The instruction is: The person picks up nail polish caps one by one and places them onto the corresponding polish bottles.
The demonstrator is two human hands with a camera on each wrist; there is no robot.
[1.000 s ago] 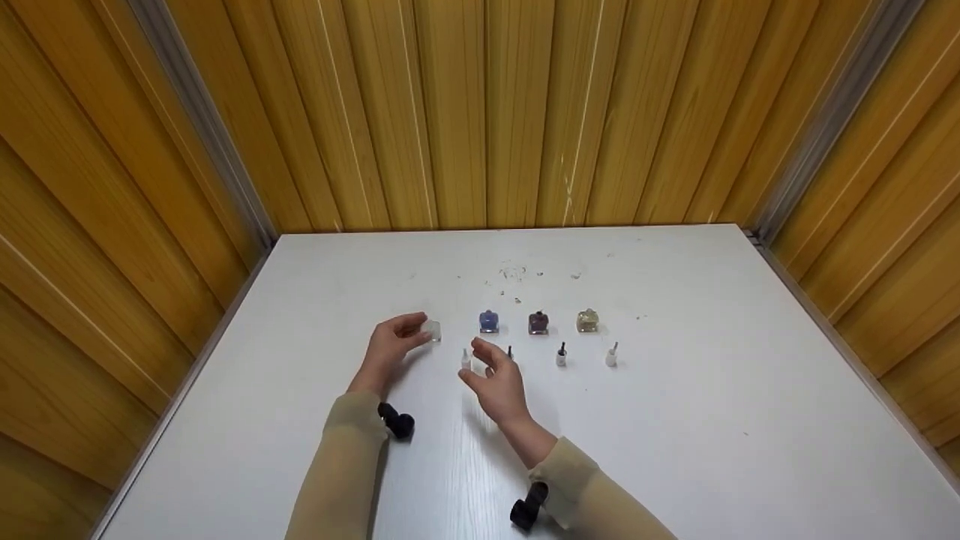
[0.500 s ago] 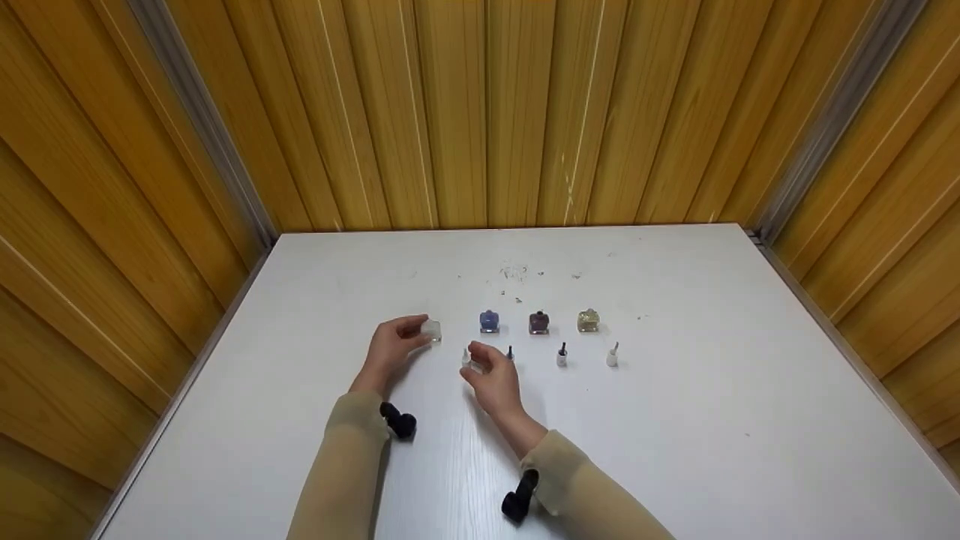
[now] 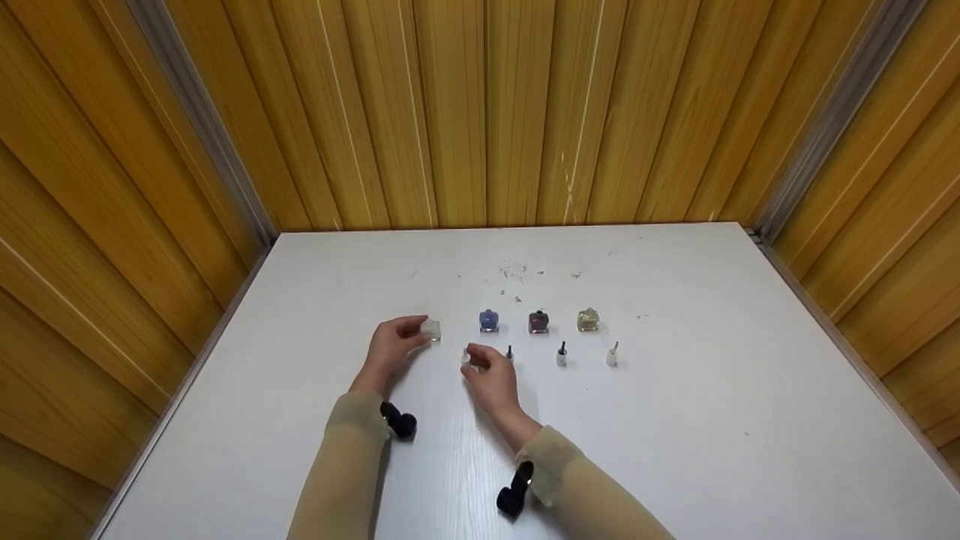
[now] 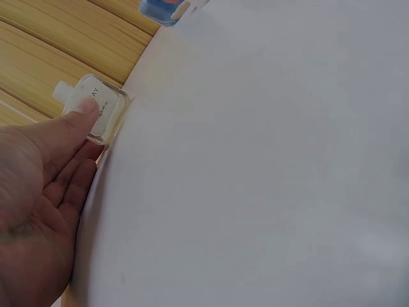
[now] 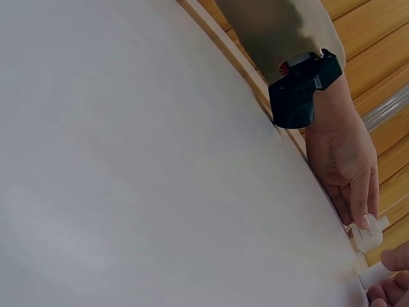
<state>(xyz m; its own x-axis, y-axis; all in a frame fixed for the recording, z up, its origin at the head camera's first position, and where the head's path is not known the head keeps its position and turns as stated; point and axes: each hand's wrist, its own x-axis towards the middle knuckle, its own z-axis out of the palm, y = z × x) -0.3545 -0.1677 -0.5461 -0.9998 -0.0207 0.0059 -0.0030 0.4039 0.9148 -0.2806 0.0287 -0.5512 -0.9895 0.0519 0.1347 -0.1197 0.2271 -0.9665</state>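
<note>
My left hand [image 3: 388,349] pinches a small square nail polish bottle [image 4: 105,109] of clear glass with whitish polish, between thumb and fingers. Its neck is uncapped, and it stands upright at the table surface. To the right, my right hand [image 3: 495,382] has thumb and fingers around a white brush cap [image 5: 376,275], which stands on the table with its brush upward. Blue [image 3: 489,322], dark purple [image 3: 538,323] and gold glitter [image 3: 588,321] nail polish bottles, all uncapped, form a row beyond the right hand.
More brush caps stand brush-up in front of the bottles: one [image 3: 510,354] partly behind my right hand, a dark-brushed cap [image 3: 562,355] and a pale-brushed cap [image 3: 613,355]. Dark flecks [image 3: 514,271] mark the white table [image 3: 697,390]. Wood-patterned walls [image 3: 480,112] enclose it.
My right hand has moved slightly left and its fingers have closed in on the white brush cap. The left hand keeps hold of the whitish bottle in the same place.
</note>
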